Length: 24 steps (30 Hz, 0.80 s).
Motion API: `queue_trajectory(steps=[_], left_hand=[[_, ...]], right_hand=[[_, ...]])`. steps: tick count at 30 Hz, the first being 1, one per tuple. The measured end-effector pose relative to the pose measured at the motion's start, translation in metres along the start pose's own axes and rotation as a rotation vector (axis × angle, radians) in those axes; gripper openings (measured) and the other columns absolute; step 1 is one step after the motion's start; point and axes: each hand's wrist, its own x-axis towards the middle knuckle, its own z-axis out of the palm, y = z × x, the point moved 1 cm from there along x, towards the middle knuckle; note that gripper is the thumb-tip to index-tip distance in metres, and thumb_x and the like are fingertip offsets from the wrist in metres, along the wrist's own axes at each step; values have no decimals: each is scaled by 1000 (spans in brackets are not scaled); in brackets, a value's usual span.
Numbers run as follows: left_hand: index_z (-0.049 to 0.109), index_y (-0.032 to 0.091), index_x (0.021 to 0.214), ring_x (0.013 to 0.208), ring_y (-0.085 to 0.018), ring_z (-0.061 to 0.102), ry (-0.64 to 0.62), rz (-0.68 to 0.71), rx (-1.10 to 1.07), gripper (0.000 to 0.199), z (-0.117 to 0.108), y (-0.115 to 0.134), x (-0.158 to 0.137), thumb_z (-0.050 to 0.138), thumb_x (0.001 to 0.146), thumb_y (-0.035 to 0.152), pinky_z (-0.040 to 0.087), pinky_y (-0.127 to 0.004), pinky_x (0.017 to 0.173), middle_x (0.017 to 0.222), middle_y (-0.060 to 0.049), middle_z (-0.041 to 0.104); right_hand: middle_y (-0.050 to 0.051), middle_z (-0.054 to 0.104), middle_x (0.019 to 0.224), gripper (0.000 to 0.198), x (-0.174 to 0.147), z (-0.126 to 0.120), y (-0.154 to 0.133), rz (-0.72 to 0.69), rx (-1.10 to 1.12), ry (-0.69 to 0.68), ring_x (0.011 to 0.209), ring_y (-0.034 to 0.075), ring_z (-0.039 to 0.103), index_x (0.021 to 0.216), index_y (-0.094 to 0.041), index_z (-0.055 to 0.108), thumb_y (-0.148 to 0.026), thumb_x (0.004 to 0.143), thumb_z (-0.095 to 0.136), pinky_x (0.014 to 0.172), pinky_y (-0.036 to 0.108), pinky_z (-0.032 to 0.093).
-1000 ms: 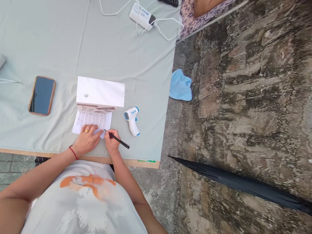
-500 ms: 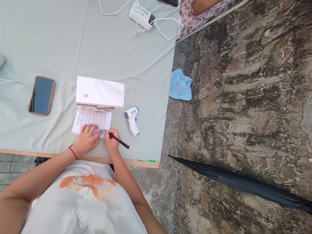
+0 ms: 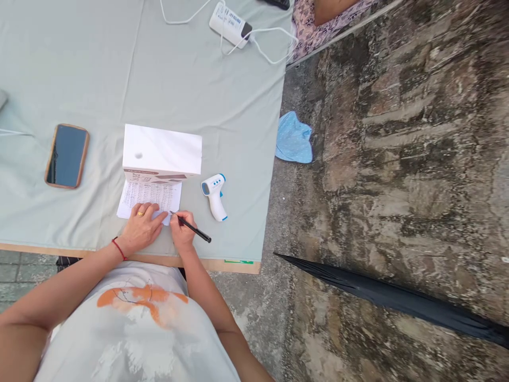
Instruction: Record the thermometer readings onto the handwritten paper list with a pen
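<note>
My right hand (image 3: 183,231) grips a black pen (image 3: 195,229), its tip at the right side of a sheet of paper (image 3: 131,197) covered in rows of small writing. Flat on the lower part of that sheet lies my left hand (image 3: 143,228), fingers stretched out, with a ring and a red string bracelet. A white box (image 3: 163,144) stands just beyond the paper and hides its upper edge. To the right of my right hand, a white and blue infrared thermometer (image 3: 215,196) rests on the cloth.
A phone in a brown case (image 3: 67,156) lies at the left of the cloth-covered table (image 3: 79,63). Farther back is a white power bank (image 3: 228,24) with a white cable. Off the table's right edge are a blue cloth (image 3: 294,138), a black folded umbrella (image 3: 382,297) and a stone wall (image 3: 417,175).
Almost nothing differs. The whole view has shifted very slightly, while both hands, the pen and the paper keep their places.
</note>
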Motion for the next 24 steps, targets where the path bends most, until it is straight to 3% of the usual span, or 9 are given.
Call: queue_trajectory(steps=[7, 12, 15, 18, 21, 24], left_hand=[[72, 22, 125, 113, -33, 59, -41, -15, -3, 29, 1, 1, 1, 58, 99, 23, 46, -50, 99, 121, -16, 67], [71, 22, 122, 114, -32, 60, -79, -50, -153, 26, 2, -7, -2, 57, 100, 27, 48, -51, 98, 122, -15, 67], [67, 22, 113, 105, -28, 63, -15, -123, -336, 20, -3, -24, -6, 52, 102, 27, 52, -47, 94, 114, -12, 67], [55, 23, 117, 107, -26, 62, 122, -322, -456, 18, -10, -51, -5, 52, 100, 27, 55, -46, 93, 117, -11, 63], [45, 23, 127, 116, -27, 60, 240, -483, -500, 41, -16, -82, 6, 62, 91, 29, 57, -46, 94, 127, -12, 56], [37, 21, 143, 139, -35, 49, 220, -521, -532, 72, -19, -109, 24, 74, 84, 37, 53, -53, 106, 148, -18, 46]], right_hand=[[-3, 58, 70, 18, -2, -2, -1, -60, -9, 38, 62, 14, 53, 84, -24, 57, -39, 92, 55, 61, 28, 49], [6, 66, 94, 23, 8, -21, -5, -148, -101, 67, 90, 20, 64, 103, -23, 65, -39, 99, 49, 84, 36, 56], [9, 65, 106, 29, 17, -37, 1, -145, -203, 3, 102, 23, 65, 114, -23, 68, -33, 98, 46, 92, 41, 55], [9, 65, 107, 34, 20, -48, 8, -125, -308, -50, 102, 23, 63, 118, -23, 71, -26, 95, 45, 92, 40, 54], [10, 66, 104, 38, 15, -52, 12, -147, -424, -109, 99, 23, 62, 118, -22, 73, -19, 93, 44, 92, 40, 53], [11, 65, 100, 40, 16, -52, 12, -171, -487, -135, 97, 24, 61, 117, -21, 74, -16, 92, 43, 91, 40, 52]])
